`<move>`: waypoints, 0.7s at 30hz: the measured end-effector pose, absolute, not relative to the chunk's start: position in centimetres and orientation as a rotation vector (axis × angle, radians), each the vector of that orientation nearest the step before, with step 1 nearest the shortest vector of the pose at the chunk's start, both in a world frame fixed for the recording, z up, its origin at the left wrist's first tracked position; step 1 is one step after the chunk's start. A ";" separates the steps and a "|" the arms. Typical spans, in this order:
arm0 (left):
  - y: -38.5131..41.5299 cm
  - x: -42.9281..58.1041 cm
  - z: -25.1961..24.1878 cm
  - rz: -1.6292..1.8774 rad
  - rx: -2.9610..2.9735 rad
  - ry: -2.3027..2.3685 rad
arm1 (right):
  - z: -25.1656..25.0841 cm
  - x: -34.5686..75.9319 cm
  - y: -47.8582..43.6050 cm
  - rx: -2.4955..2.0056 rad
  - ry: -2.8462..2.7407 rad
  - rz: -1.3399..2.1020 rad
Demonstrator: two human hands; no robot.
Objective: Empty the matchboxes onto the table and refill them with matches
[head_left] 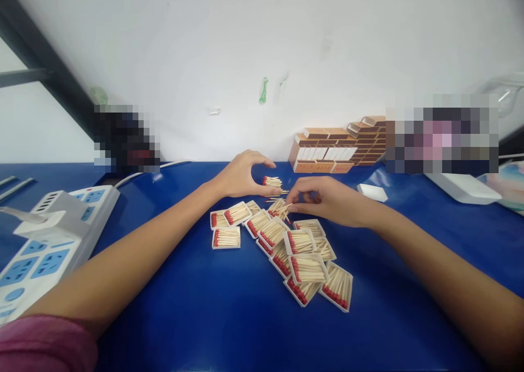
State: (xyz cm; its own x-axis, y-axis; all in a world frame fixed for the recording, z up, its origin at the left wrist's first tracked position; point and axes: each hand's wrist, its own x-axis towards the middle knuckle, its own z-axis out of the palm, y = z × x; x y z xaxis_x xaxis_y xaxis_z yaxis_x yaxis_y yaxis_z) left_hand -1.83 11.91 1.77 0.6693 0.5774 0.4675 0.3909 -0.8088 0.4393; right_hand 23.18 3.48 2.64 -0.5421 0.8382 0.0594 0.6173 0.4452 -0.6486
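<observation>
My left hand (244, 174) is curved open beside a small heap of loose matchsticks (271, 182), thumb and fingers apart. My right hand (317, 198) is closed in a pinch on a matchstick (289, 213) at the edge of a filled matchbox tray (279, 209); its rear fingers curl under and are partly hidden. Toward me, several white matchbox trays full of red-headed matches lie overlapping, among them a top tray (308, 268) and a slanted one (336, 286). To the left sits a smaller group with a single tray (226, 237) in front.
Stacked brown matchboxes (339, 148) stand against the white wall. A white tray (372, 192) lies right of my right hand. At the left is a power strip (53, 254) with a plugged-in adapter (51, 216). A white box (462, 189) rests at the right on the blue table (176, 317).
</observation>
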 end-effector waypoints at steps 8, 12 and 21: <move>12.0 -1.8 1.6 0.878 2.585 0.770 | 3.0 23.4 3.2 -1.106 -2.444 0.747; 12.0 -1.7 1.7 0.853 2.578 0.779 | 3.3 22.9 3.4 -1.008 -2.546 0.777; 11.7 -1.7 2.0 0.906 2.558 0.834 | 3.3 22.3 3.4 -1.112 -2.544 0.706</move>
State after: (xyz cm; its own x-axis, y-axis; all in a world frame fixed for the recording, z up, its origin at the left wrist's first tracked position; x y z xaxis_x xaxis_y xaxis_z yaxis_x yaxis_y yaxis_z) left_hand -1.72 11.71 1.99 0.6323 0.6122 0.4747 0.4221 -0.7861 0.4515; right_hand 22.27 3.44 3.34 -0.6662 0.7437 0.0551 0.6089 0.5851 -0.5356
